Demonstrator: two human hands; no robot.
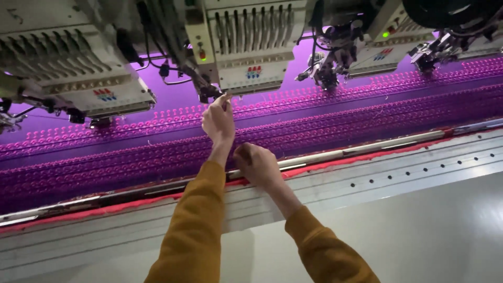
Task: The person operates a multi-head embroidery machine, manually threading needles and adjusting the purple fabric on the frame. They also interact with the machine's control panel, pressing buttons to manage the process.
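My left hand [219, 123] reaches up under the middle embroidery head [246, 47]. Its thumb and forefinger are pinched together right at the needle area [212, 93], and anything between them is too thin to see. My right hand [257, 163] is lower, curled into a loose fist, and rests on the near edge of the purple fabric [131, 157] where it meets the metal frame rail [367, 149]. Both arms wear mustard-yellow sleeves. The fabric is stretched flat and covered with long rows of pink stitched motifs.
More embroidery heads hang over the fabric at the left [78, 68] and right [367, 42], with cables and needle bars. A red strip [105, 209] runs along the frame's near edge. A grey metal table [408, 209] with small holes lies below.
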